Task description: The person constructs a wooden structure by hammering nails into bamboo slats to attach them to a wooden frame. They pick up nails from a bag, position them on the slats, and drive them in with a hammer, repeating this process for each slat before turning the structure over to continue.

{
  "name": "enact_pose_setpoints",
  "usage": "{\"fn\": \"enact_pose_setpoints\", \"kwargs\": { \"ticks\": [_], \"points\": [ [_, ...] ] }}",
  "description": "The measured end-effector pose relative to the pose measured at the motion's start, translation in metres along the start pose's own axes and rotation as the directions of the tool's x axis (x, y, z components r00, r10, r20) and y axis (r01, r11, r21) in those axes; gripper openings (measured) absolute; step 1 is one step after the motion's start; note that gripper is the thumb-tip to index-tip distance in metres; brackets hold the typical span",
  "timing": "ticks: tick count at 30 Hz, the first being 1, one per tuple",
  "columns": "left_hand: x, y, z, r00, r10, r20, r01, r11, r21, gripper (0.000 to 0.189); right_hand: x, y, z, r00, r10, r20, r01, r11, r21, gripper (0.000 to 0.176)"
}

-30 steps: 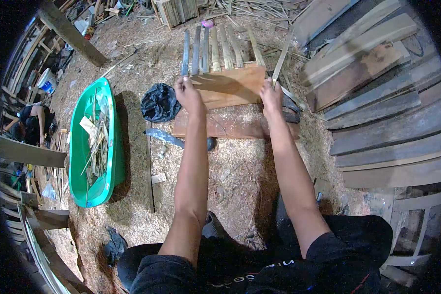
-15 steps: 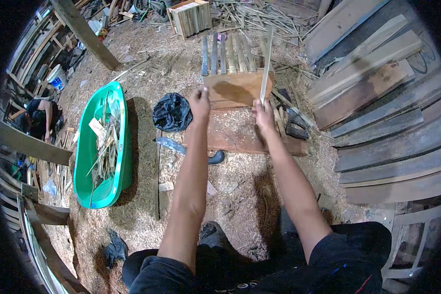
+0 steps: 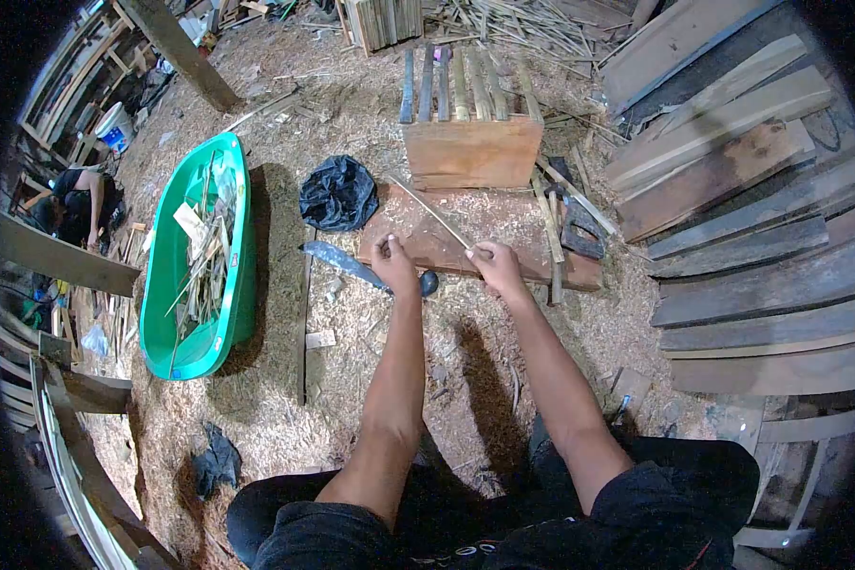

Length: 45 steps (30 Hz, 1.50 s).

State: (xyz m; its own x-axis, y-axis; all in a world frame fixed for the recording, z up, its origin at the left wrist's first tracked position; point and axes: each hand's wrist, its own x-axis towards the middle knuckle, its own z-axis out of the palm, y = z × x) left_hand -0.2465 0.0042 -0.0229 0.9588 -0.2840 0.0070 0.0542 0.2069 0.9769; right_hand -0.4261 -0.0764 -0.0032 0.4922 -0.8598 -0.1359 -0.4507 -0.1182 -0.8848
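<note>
My right hand [image 3: 499, 269] grips one end of a thin wooden stick [image 3: 434, 211], which slants up and left over a reddish-brown plank [image 3: 522, 242] on the ground. My left hand [image 3: 392, 264] is loosely curled, with a gap between thumb and forefinger and nothing visible in it. Under or behind it lies a machete [image 3: 337, 259], partly hidden by the hand and wrist; its dark handle end shows on the right. Beyond the plank stands an orange-brown wooden block [image 3: 473, 152], with several wooden strips [image 3: 461, 87] lined up behind its top edge.
A green tub [image 3: 152, 294] of wood scraps stands left, beside a black plastic bag [image 3: 337, 195]. A handsaw [image 3: 581, 231] lies right of the plank. Boards [image 3: 760, 285] line the right side. Another person [image 3: 90, 204] crouches far left. Wood shavings cover the ground.
My right hand has lowered toward me, and the stick has tipped from upright to slanting left. My left hand has moved from the block's left edge down near the machete.
</note>
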Motion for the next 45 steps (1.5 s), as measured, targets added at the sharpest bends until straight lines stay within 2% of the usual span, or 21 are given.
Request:
{"fn": "enact_pose_setpoints", "kwargs": {
  "ticks": [3, 4, 7, 8, 10, 13, 16, 18, 21, 22, 25, 26, 27, 31, 33, 34, 37, 38, 40, 42, 45],
  "points": [
    [-0.014, 0.009, 0.005, 0.987, 0.049, 0.152, -0.067, 0.991, 0.112, 0.013, 0.011, -0.007, 0.007, 0.978, -0.186, -0.096, 0.176, 0.979, -0.103, 0.023],
    [-0.013, 0.0, 0.006, 0.978, 0.053, 0.201, -0.083, 0.986, 0.144, 0.014, 0.011, -0.015, 0.005, 0.99, -0.139, 0.007, 0.139, 0.987, -0.079, 0.03],
    [-0.024, -0.004, 0.011, 0.969, -0.031, 0.245, -0.012, 0.985, 0.171, 0.015, 0.027, 0.005, 0.031, 0.993, -0.117, 0.0, 0.11, 0.935, 0.336, 0.04],
    [-0.027, 0.0, 0.01, 0.967, 0.016, 0.253, -0.073, 0.973, 0.219, 0.016, 0.026, 0.01, 0.03, 0.978, -0.193, -0.072, 0.202, 0.969, 0.142, 0.042],
    [-0.026, -0.005, 0.008, 0.959, -0.031, 0.283, -0.027, 0.98, 0.198, 0.016, 0.018, 0.002, 0.016, 0.912, -0.378, -0.162, 0.328, 0.906, -0.268, 0.046],
    [-0.024, -0.008, 0.007, 0.934, 0.023, 0.355, -0.093, 0.979, 0.182, 0.016, -0.003, -0.002, 0.0, 0.87, -0.347, -0.349, 0.255, 0.924, -0.284, 0.041],
    [-0.037, 0.006, 0.007, 0.91, 0.064, 0.41, -0.185, 0.947, 0.264, 0.017, -0.018, -0.008, -0.023, 0.812, -0.284, -0.51, 0.013, 0.882, -0.47, 0.031],
    [-0.044, 0.013, 0.014, 0.882, -0.011, 0.471, -0.136, 0.951, 0.277, 0.018, -0.018, 0.002, -0.031, 0.804, -0.226, -0.551, -0.039, 0.904, -0.427, 0.028],
    [-0.061, 0.022, 0.022, 0.832, 0.065, 0.551, -0.295, 0.893, 0.34, 0.019, -0.023, 0.012, -0.052, 0.797, -0.21, -0.566, -0.093, 0.884, -0.459, 0.026],
    [-0.064, 0.016, 0.025, 0.828, 0.004, 0.56, -0.207, 0.931, 0.3, 0.02, -0.026, 0.008, -0.054, 0.779, -0.214, -0.59, -0.108, 0.88, -0.462, 0.026],
    [-0.07, 0.012, 0.029, 0.773, 0.177, 0.609, -0.47, 0.804, 0.363, 0.016, -0.023, 0.006, -0.062, 0.728, -0.182, -0.661, -0.195, 0.869, -0.454, 0.025],
    [-0.067, -0.006, 0.03, 0.802, 0.019, 0.597, -0.304, 0.873, 0.381, 0.016, -0.022, 0.007, -0.067, 0.735, -0.162, -0.658, -0.219, 0.863, -0.456, 0.025],
    [-0.067, -0.005, 0.031, 0.803, 0.033, 0.595, -0.304, 0.881, 0.362, 0.016, -0.023, 0.008, -0.071, 0.743, -0.14, -0.654, -0.242, 0.855, -0.458, 0.024],
    [-0.066, -0.006, 0.031, 0.807, 0.074, 0.585, -0.307, 0.9, 0.31, 0.017, -0.023, 0.011, -0.087, 0.675, -0.188, -0.713, -0.165, 0.904, -0.395, 0.025],
    [-0.07, -0.001, 0.027, 0.798, 0.098, 0.594, -0.339, 0.889, 0.309, 0.017, -0.024, 0.019, -0.094, 0.672, -0.155, -0.724, -0.235, 0.883, -0.407, 0.03],
    [-0.073, 0.011, 0.026, 0.796, -0.009, 0.606, -0.266, 0.893, 0.363, 0.02, -0.024, 0.025, -0.097, 0.67, -0.139, -0.729, -0.269, 0.87, -0.413, 0.033],
    [-0.068, 0.002, 0.024, 0.766, 0.019, 0.643, -0.329, 0.87, 0.366, 0.021, -0.024, 0.04, -0.095, 0.711, -0.128, -0.691, -0.292, 0.84, -0.457, 0.023],
    [-0.066, -0.004, 0.025, 0.772, -0.005, 0.635, -0.302, 0.877, 0.374, 0.019, -0.022, 0.048, -0.092, 0.709, -0.19, -0.68, -0.18, 0.883, -0.434, 0.027],
    [-0.064, -0.013, 0.027, 0.786, -0.057, 0.616, -0.245, 0.885, 0.395, 0.016, -0.03, 0.037, -0.082, 0.698, -0.164, -0.697, -0.164, 0.911, -0.378, 0.04],
    [-0.065, -0.01, 0.025, 0.774, -0.009, 0.634, -0.296, 0.878, 0.375, 0.016, -0.04, 0.026, -0.072, 0.717, -0.15, -0.68, -0.151, 0.92, -0.362, 0.056],
    [-0.065, -0.002, 0.024, 0.76, -0.015, 0.65, -0.306, 0.874, 0.378, 0.017, -0.045, 0.039, -0.053, 0.732, -0.138, -0.667, -0.114, 0.94, -0.32, 0.055]
  ]
}}
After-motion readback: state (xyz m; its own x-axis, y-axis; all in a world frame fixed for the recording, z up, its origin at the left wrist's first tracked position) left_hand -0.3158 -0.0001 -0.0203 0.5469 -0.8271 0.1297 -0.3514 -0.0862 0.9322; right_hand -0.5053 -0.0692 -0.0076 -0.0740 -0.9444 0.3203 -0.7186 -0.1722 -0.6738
